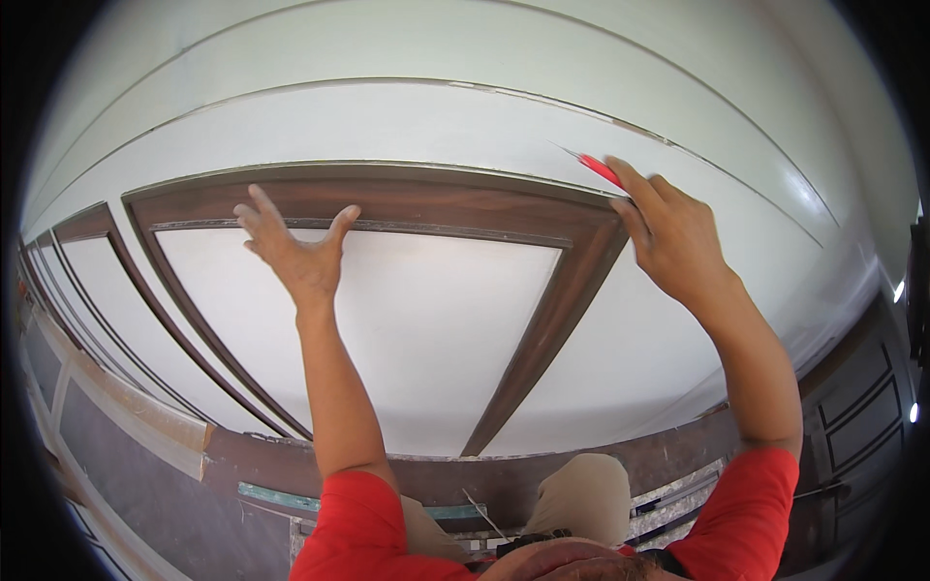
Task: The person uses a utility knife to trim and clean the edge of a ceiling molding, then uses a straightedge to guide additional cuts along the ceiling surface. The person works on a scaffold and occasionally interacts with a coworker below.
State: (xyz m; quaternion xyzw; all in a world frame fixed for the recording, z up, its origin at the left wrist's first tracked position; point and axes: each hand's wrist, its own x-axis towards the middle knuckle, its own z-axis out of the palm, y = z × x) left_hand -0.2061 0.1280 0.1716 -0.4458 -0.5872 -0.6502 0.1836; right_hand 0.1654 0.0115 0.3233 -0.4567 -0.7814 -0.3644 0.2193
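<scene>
My left hand (298,259) is raised with its fingers and thumb spread, in front of the upper rail of a dark brown wooden frame (426,201). Nothing is in it; whether the fingertips touch the wood I cannot tell. My right hand (676,230), near the frame's upper right corner, is closed on a slim red-handled tool (600,169). Its thin pointed tip aims up and left at the pale wall (465,126) above the frame. Inside the frame lies a flat white panel (407,300).
Another brown frame (124,254) stands farther left on the wall. Thin grooves (620,121) run across the wall above. Below are a brown base strip (262,463), a green-blue strip (276,497) and speckled slats (673,499) beside my knee (581,494). Dark panelled doors (862,412) stand at the right.
</scene>
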